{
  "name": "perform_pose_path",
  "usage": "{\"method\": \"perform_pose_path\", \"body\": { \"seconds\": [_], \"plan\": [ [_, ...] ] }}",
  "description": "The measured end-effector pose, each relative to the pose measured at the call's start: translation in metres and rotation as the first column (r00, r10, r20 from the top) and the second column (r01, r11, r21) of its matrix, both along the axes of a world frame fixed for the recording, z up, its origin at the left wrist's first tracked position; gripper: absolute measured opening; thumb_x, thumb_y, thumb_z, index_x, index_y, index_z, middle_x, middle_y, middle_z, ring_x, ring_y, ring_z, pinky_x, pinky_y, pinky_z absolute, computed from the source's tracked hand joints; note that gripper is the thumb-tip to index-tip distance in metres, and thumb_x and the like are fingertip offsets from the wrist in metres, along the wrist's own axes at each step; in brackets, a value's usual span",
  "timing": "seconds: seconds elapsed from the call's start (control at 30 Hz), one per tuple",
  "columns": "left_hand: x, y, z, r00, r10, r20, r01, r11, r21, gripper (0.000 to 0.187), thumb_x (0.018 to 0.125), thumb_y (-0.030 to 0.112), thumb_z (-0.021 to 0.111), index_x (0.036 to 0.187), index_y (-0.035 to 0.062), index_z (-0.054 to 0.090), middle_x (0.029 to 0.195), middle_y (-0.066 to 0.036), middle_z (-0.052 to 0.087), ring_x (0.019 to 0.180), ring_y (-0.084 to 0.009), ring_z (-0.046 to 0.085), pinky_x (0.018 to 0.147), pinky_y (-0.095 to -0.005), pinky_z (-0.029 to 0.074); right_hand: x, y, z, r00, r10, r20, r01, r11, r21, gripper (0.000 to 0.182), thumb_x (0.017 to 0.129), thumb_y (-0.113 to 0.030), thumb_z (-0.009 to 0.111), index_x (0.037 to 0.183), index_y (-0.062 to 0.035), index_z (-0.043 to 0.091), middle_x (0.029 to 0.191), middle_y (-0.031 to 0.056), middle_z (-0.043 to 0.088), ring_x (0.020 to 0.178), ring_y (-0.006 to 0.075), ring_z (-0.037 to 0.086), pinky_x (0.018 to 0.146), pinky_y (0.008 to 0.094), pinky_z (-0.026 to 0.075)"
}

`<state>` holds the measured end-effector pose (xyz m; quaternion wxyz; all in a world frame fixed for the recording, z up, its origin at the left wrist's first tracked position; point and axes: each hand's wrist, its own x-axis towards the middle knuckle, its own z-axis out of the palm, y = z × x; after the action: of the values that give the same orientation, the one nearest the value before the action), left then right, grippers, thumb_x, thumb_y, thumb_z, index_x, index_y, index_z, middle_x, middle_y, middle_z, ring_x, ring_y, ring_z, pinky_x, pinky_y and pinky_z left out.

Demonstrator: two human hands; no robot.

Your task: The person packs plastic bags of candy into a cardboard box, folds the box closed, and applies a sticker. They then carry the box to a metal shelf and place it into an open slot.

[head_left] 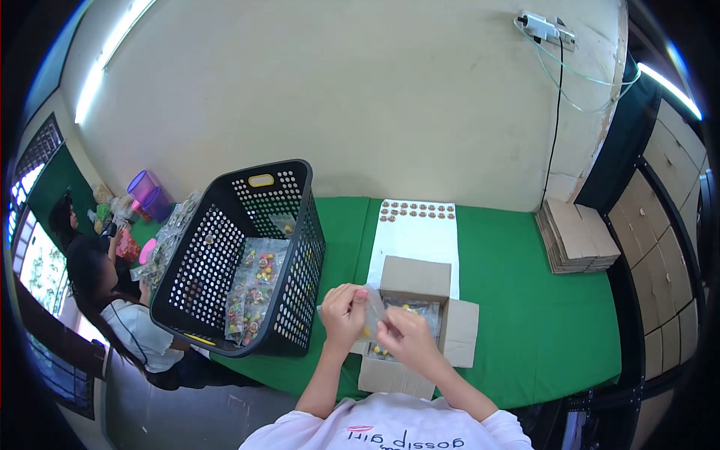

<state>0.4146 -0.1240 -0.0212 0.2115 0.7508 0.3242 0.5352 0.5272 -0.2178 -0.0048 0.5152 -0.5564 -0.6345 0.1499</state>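
A small clear plastic packet (373,309) is pinched between my two hands, with something yellow low inside it. My left hand (343,313) is closed on its left side, and the fingers of my right hand (407,336) pinch its right side. Just beneath them stands an open cardboard box (460,334), flaps folded out. Inside lie clear packets (426,311) with yellow and dark pieces, partly covered by my hands. To the left, a black perforated basket (295,281) is tilted and contains several similar packets (259,289) of colourful pieces.
A white sheet (409,240) with rows of small brown round stickers lies on the green cloth (525,315). Flattened cardboard boxes (577,236) are stacked at right. More packets (174,232) lie behind the basket. Two people (142,322) are at the left, near purple containers (154,202).
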Motion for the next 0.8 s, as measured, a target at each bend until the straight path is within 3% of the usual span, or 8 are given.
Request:
{"method": "perform_pose_path", "body": {
  "seconds": [0.1, 0.3, 0.43, 0.47, 0.57, 0.6, 0.73, 0.8],
  "plan": [
    [-0.002, 0.003, -0.001, 0.998, 0.055, 0.009, -0.055, 0.998, -0.016, 0.028, 0.086, 0.021, 0.055, 0.065, 0.0019, 0.056, 0.058, -0.008, 0.053, 0.053, -0.0249, 0.05, 0.053, -0.0336, 0.037, -0.005, -0.002, -0.004, 1.0, 0.009, 0.025, -0.009, 1.0, 0.017, 0.018, 0.072, -0.008, 0.059, 0.064, -0.001, 0.044, 0.057, 0.0128, 0.046, 0.049, 0.0283, 0.048, 0.048, 0.0367, 0.039],
    [0.0, 0.001, -0.012, 1.0, -0.001, 0.002, 0.001, 0.99, -0.138, 0.026, 0.086, 0.019, 0.055, 0.068, 0.0008, 0.058, 0.061, -0.009, 0.056, 0.055, -0.0251, 0.053, 0.054, -0.0319, 0.04, -0.003, -0.012, -0.016, 0.988, 0.053, -0.142, -0.064, 0.995, -0.077, 0.016, 0.076, -0.007, 0.057, 0.065, 0.0011, 0.047, 0.055, 0.0091, 0.043, 0.046, 0.0167, 0.043, 0.045, 0.0305, 0.034],
    [0.004, 0.001, -0.016, 0.978, -0.181, 0.107, 0.21, 0.883, -0.421, 0.027, 0.086, 0.019, 0.057, 0.07, -0.0017, 0.06, 0.058, -0.005, 0.057, 0.056, -0.0163, 0.055, 0.054, -0.0273, 0.042, 0.006, -0.018, -0.031, 0.976, 0.034, -0.217, -0.064, 0.99, -0.13, 0.019, 0.077, -0.01, 0.056, 0.066, 0.0016, 0.047, 0.054, 0.0086, 0.045, 0.047, 0.0149, 0.043, 0.046, 0.0305, 0.035],
    [0.004, 0.002, -0.018, 0.975, -0.218, 0.046, 0.215, 0.868, -0.447, 0.022, 0.086, 0.018, 0.059, 0.078, -0.002, 0.061, 0.063, -0.005, 0.059, 0.06, -0.013, 0.055, 0.057, -0.0261, 0.043, 0.01, -0.019, -0.041, 0.967, 0.027, -0.255, -0.065, 0.988, -0.141, 0.019, 0.078, -0.011, 0.057, 0.067, 0.0018, 0.049, 0.054, 0.0081, 0.046, 0.047, 0.0141, 0.043, 0.046, 0.0302, 0.035],
    [0.015, -0.007, -0.026, 0.969, -0.238, 0.069, 0.246, 0.887, -0.391, 0.021, 0.083, 0.018, 0.062, 0.094, -0.0001, 0.06, 0.078, -0.009, 0.061, 0.069, -0.0157, 0.057, 0.066, -0.0269, 0.046, 0.026, -0.023, -0.06, 0.956, -0.116, -0.271, 0.076, 0.985, -0.152, 0.016, 0.079, -0.009, 0.057, 0.069, 0.0022, 0.052, 0.06, 0.0036, 0.053, 0.054, 0.0077, 0.044, 0.05, 0.0246, 0.037],
    [0.019, -0.011, -0.03, 0.966, -0.246, 0.072, 0.257, 0.916, -0.309, 0.027, 0.081, 0.021, 0.064, 0.1, 0.0025, 0.058, 0.093, -0.01, 0.06, 0.089, -0.0183, 0.057, 0.082, -0.0314, 0.043, 0.033, -0.025, -0.072, 0.944, -0.185, -0.272, 0.126, 0.968, -0.219, 0.014, 0.08, -0.009, 0.057, 0.071, 0.0022, 0.054, 0.058, 0.0031, 0.05, 0.055, 0.007, 0.044, 0.05, 0.024, 0.036],
    [0.027, -0.039, -0.046, 0.932, -0.344, -0.116, 0.334, 0.937, -0.098, 0.035, 0.08, 0.022, 0.065, 0.109, 0.0064, 0.055, 0.105, -0.01, 0.059, 0.098, -0.0238, 0.058, 0.084, -0.0331, 0.045, 0.05, -0.026, -0.094, 0.802, -0.296, -0.518, 0.131, 0.934, -0.331, 0.01, 0.083, -0.009, 0.056, 0.079, 0.0009, 0.057, 0.062, 0.0011, 0.049, 0.059, 0.0075, 0.045, 0.052, 0.0229, 0.036],
    [0.031, -0.049, -0.054, 0.906, -0.3, -0.299, 0.329, 0.943, 0.052, 0.034, 0.08, 0.02, 0.064, 0.11, 0.0078, 0.056, 0.108, -0.009, 0.06, 0.1, -0.0242, 0.058, 0.084, -0.0348, 0.045, 0.048, -0.028, -0.095, 0.917, -0.261, -0.302, 0.196, 0.954, -0.228, 0.01, 0.083, -0.01, 0.056, 0.081, 0.0004, 0.057, 0.07, 0.0025, 0.05, 0.063, 0.0085, 0.046, 0.054, 0.0225, 0.037]
  ]
}}
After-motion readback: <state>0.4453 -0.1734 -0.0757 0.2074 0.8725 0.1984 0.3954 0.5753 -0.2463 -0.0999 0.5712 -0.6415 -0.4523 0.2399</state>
